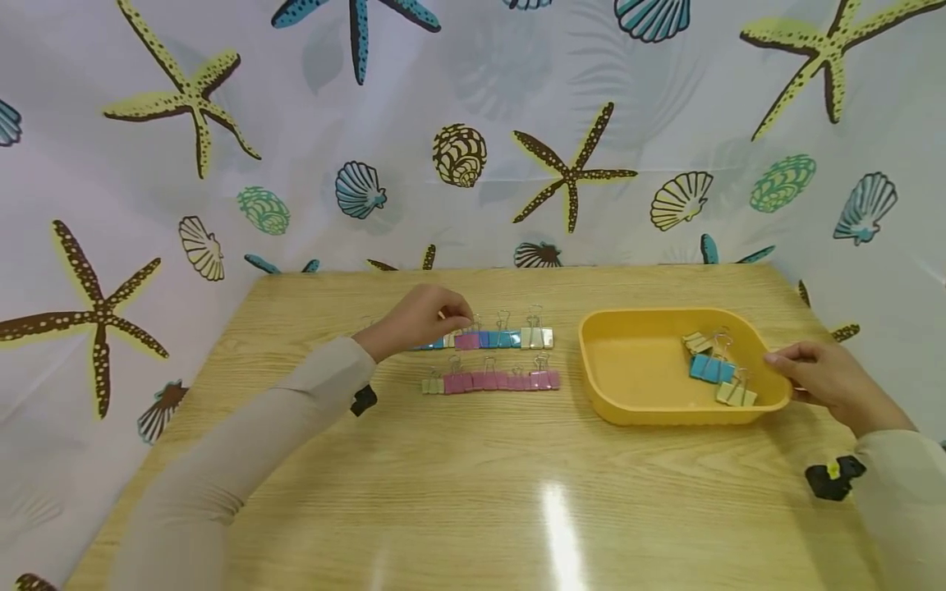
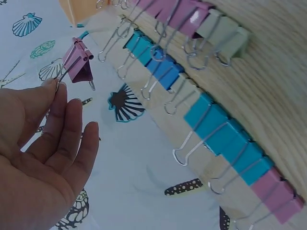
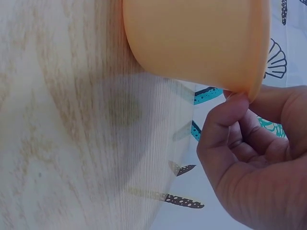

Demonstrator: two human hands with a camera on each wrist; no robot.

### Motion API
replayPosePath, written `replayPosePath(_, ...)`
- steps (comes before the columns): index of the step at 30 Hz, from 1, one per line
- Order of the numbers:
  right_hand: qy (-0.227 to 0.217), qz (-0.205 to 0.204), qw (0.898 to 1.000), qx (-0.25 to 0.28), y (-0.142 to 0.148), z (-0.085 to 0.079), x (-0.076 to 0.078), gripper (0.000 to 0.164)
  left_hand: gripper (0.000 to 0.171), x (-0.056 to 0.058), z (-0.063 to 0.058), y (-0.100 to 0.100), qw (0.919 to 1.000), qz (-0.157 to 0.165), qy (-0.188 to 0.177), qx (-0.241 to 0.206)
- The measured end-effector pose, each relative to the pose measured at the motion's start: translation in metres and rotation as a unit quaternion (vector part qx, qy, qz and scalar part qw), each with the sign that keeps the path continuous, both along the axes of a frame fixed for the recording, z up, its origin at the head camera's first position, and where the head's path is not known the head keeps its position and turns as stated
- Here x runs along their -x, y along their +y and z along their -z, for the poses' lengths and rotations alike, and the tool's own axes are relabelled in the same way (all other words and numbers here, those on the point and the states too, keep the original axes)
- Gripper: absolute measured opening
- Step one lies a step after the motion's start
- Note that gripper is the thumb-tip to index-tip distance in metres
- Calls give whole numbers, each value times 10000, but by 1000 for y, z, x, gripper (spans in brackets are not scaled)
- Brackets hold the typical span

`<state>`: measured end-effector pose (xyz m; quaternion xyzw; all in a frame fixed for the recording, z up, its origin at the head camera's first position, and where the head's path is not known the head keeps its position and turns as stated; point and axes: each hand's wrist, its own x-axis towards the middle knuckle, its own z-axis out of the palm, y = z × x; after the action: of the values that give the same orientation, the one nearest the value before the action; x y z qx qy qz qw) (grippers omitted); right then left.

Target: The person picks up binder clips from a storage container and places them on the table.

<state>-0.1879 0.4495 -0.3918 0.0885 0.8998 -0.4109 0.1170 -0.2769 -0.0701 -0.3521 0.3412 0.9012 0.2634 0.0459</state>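
My left hand [image 1: 436, 316] pinches a pink binder clip [image 2: 78, 62] by its wire handle between thumb and forefinger, held above the table. In the head view that clip overlaps the back row of binder clips [image 1: 504, 339], mostly blue and cream. In front of it lies a second row, with pink binder clips [image 1: 488, 381] and a pale one at its left end. On the right, my right hand [image 1: 831, 382] grips the rim of a yellow plastic tray [image 1: 650, 417] between thumb and fingers. Inside the tray, toward its right side, lie a blue binder clip [image 1: 712, 368] and pale yellow ones [image 1: 736, 395].
The light wood table [image 1: 473, 476] carries everything. A white cloth [image 1: 458, 222] printed with starfish and shells rises behind the table and along its sides. A pink clip [image 2: 278, 194] ends the back row in the left wrist view.
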Motion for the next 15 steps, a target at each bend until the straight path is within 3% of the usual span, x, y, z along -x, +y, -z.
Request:
replayPosePath(8,9,-50,10000,-67,2,0,2,54,13,-7,15,-40,9998,34,67,167)
replayPosePath(15,-13,-37,10000,-42,4,5,3,57,10,-7,24,-67,9969,354,-13,704)
